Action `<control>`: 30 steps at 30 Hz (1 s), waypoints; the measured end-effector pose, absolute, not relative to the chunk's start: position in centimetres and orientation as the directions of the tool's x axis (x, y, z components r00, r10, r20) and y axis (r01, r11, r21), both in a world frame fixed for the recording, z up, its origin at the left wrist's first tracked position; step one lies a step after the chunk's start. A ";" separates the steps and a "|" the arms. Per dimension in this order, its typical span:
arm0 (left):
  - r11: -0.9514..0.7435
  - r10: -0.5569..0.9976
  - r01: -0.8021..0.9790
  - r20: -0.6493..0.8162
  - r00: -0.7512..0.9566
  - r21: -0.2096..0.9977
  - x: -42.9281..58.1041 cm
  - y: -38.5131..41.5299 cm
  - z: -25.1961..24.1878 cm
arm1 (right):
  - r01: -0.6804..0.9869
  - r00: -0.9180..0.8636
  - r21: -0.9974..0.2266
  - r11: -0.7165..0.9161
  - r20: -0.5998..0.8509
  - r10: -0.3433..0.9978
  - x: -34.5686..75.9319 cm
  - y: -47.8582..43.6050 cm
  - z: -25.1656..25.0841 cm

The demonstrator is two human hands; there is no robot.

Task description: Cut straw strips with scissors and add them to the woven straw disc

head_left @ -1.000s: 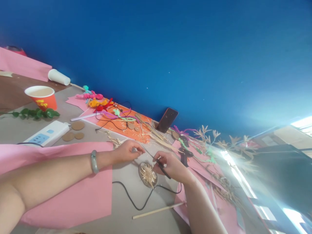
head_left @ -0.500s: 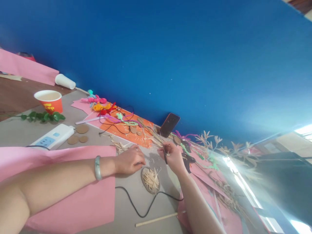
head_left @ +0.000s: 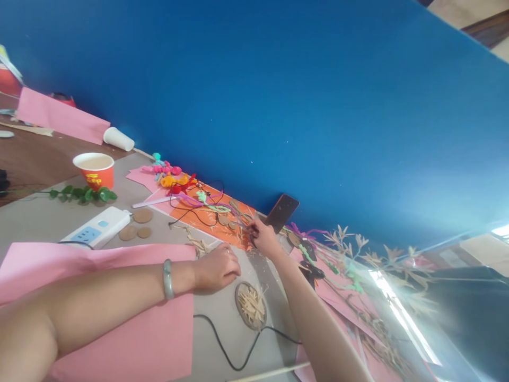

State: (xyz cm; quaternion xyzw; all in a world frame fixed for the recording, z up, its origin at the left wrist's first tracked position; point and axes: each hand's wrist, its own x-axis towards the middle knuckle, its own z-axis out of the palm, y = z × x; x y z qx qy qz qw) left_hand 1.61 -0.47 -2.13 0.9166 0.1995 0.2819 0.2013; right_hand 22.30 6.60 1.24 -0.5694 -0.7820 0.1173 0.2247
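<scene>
My left hand (head_left: 217,267), with a pale green bangle on its wrist, rests curled at the edge of a pink sheet (head_left: 131,329); what its fingers hold, if anything, is hidden. My right hand (head_left: 263,237) is closed on dark-handled scissors (head_left: 253,239) over the front edge of the orange paper (head_left: 199,213). Just right of my left hand lies an oval wooden disc (head_left: 240,306) heaped with short straw-coloured strips (head_left: 252,305). More pale strips (head_left: 196,240) lie behind my left hand.
A phone (head_left: 282,212) leans on the blue wall. At left are a red paper cup (head_left: 95,172), a green sprig (head_left: 85,194), a power strip (head_left: 95,227) and wooden discs (head_left: 142,215). Dried stems (head_left: 369,257) spread at right. A black cable (head_left: 222,350) crosses the front.
My right hand has moved left and up with the scissors, towards the orange paper. My left hand stays curled in place. The view has shifted slightly.
</scene>
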 end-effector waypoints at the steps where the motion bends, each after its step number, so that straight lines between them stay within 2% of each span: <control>1: -0.840 0.481 0.257 0.437 0.760 0.478 1.6 -0.4 -2.1 | 0.837 -0.253 -0.442 0.322 0.209 0.945 22.3 6.8 1.0; 6: -0.833 0.496 0.277 0.425 0.757 0.480 1.6 -0.3 -2.1 | 0.816 -0.219 -0.502 0.287 0.190 0.957 22.7 7.1 0.1; 15: -0.766 0.579 0.302 0.406 0.707 0.567 1.7 -0.3 -2.3 | 0.657 -0.125 -0.725 0.207 0.165 0.978 23.5 3.9 2.1; 16: -0.759 0.588 0.303 0.407 0.699 0.576 1.7 -0.3 -2.3 | 0.620 -0.119 -0.761 0.192 0.150 0.981 23.5 3.3 2.3; 18: -0.740 0.612 0.307 0.412 0.675 0.599 1.8 -0.3 -2.3 | 0.440 -0.097 -0.892 0.107 0.071 0.993 23.4 2.1 2.6; 20: -0.707 0.649 0.305 0.415 0.637 0.637 1.8 -0.3 -2.2 | 0.323 -0.081 -0.945 0.048 0.023 0.996 23.1 0.9 2.9; 24: -0.580 0.754 0.274 0.379 0.536 0.767 1.9 -0.4 -1.6 | 0.219 -0.090 -0.975 -0.033 -0.054 0.994 21.9 -1.3 3.4; 30: -0.373 0.841 0.116 0.283 0.462 0.920 1.7 -0.7 -0.4 | 0.142 -0.144 -0.988 -0.065 -0.086 0.986 20.6 -3.0 3.1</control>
